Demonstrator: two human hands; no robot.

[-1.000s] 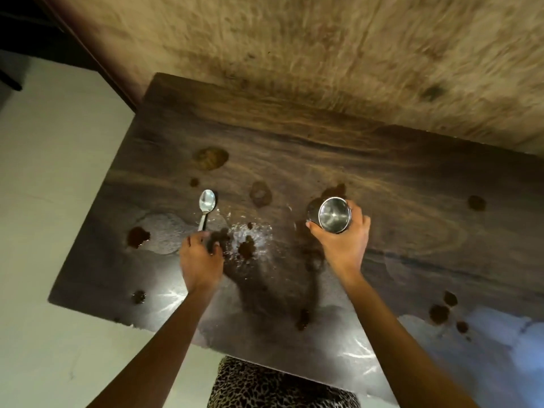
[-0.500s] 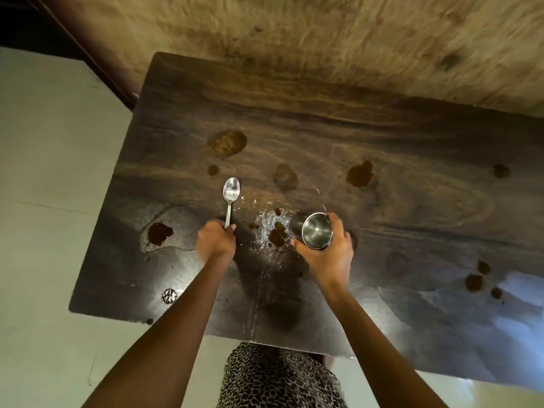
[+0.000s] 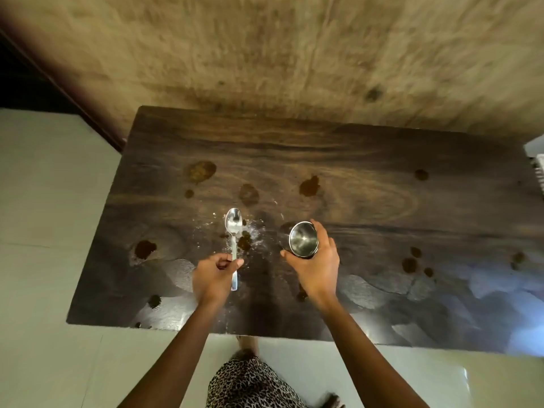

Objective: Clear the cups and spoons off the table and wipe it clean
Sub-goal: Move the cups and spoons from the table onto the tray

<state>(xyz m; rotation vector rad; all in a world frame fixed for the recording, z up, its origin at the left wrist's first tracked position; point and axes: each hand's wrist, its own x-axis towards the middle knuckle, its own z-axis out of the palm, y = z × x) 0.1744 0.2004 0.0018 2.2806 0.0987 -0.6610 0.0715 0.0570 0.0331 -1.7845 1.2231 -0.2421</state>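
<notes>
Table [image 3: 382, 160] stands against wall [image 3: 265, 54] at its far edge; floor [image 3: 44, 201] to left and near side. Left hand [image 3: 213, 276] holds spoon [image 3: 234, 231] above table centre-left, bowl end pointing toward wall. Right hand [image 3: 316, 267] grips cup [image 3: 303, 239], right of spoon, apart from it. Spill patches [image 3: 203, 171] scattered across the tabletop on both sides.

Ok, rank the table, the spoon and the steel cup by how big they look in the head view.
1. Table, by far the largest.
2. Spoon, longer than the cup is wide.
3. Steel cup, though seen from above, so its height is hidden.
</notes>
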